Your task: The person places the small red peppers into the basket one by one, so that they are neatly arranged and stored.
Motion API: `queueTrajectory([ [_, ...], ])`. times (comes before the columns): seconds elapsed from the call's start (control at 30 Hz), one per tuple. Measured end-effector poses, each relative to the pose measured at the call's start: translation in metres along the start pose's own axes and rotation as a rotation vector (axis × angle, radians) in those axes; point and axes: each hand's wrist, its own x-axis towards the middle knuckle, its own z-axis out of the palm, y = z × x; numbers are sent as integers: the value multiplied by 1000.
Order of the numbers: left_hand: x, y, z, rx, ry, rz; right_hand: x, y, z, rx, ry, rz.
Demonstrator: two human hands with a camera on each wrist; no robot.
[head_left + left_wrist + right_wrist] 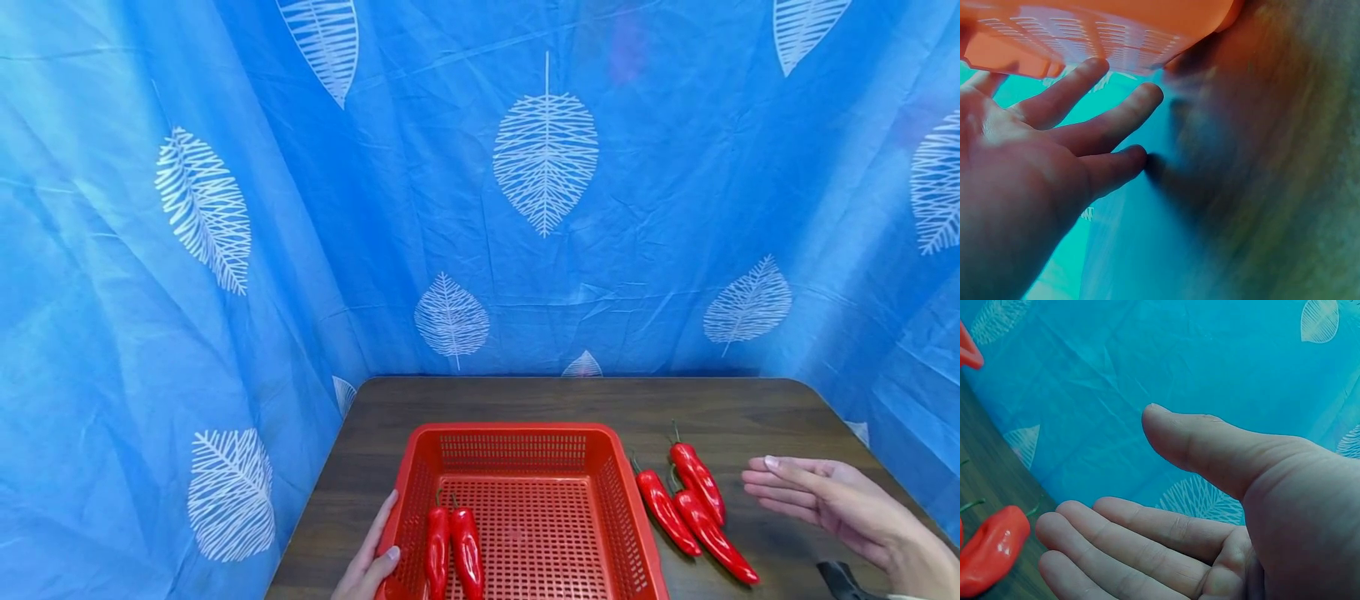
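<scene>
A red plastic basket (517, 429) with slotted walls stands on the table; two red chili peppers (467, 550) lie inside at its left. My left hand (371, 554) is at the basket's left side, thumb by the rim and straight, spread fingers along the outer wall. The left wrist view shows those fingers (1116, 128) beside the basket's wall (1116, 37). Several more red chili peppers (696, 479) lie on the table right of the basket. To their right my right hand (840, 500) is held with fingers extended and nothing in it; the right wrist view shows one pepper (997, 547) beyond the fingertips.
The dark wood-grain table (495, 396) has rounded far corners. Blue cloth with white leaf prints (450, 208) hangs behind it and on both sides. A black strap-like piece (840, 577) is at my right wrist.
</scene>
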Motion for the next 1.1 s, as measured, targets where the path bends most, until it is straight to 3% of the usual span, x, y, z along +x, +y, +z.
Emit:
queueTrajectory([
  [0.43, -1, 1, -1, 30, -27, 38, -2, 0, -17, 26, -54, 9],
  [0.57, 0, 3, 1, 6, -14, 17, 0, 1, -21, 35, -78, 3],
  [0.73, 0, 4, 3, -27, 4, -12, 2, 3, -25, 8, -31, 33],
  [1.1, -3, 3, 2, -10, 3, 5, 17, 6, -26, -100, 98, 78],
])
